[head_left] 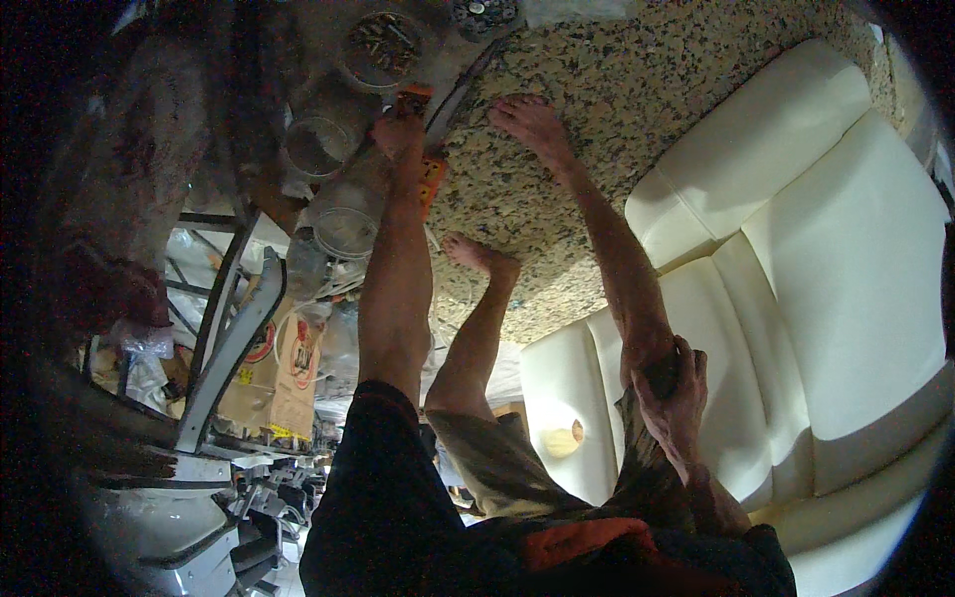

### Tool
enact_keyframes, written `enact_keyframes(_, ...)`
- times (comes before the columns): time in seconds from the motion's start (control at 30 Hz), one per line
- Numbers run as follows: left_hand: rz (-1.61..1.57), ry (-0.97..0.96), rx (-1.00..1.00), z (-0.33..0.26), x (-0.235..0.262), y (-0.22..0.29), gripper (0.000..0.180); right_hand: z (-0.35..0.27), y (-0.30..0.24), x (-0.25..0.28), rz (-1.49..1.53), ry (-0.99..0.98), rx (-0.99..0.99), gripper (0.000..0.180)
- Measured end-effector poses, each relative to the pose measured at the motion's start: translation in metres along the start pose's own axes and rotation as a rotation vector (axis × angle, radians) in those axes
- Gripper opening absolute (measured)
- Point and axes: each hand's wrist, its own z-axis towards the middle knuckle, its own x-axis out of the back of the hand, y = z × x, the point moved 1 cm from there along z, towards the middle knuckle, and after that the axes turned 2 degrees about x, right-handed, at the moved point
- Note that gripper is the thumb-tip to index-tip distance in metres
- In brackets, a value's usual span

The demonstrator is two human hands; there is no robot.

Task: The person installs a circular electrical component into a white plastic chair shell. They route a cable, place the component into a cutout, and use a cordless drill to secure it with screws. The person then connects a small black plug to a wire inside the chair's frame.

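My left arm, in a dark sleeve, reaches far forward. At its end my left hand point(400, 137) is closed at an orange-and-dark object point(414, 97) whose kind I cannot make out. Another orange piece with dark marks point(431, 183) shows beside that wrist. My right hand point(676, 403) lies with curled fingers round my right knee point(649, 363); part of its grip is in shadow. Both my feet are bare: the right foot point(532, 124) and the left foot point(473, 253) rest on the speckled stone surface point(597, 60).
Clear round containers point(345, 231) stand left of my left arm, and a tub of small brownish pieces point(381, 48) lies beyond. A cream padded seat point(836, 289) fills the right side. At left are a dark metal frame point(224, 298), a cardboard box point(298, 363) and plastic bags.
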Motion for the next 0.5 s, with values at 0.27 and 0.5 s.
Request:
enact_keyframes(0.27,-0.404,-0.146,-0.066,-0.037,0.081,0.038,0.027,0.001,-0.002,-0.001,0.011,0.032,-0.051,0.078)
enact_keyframes(0.5,-0.863,-0.398,-0.047,-0.138,0.277,0.155,0.022,0.0,0.007,-0.022,-0.02,0.07,-0.001,0.078)
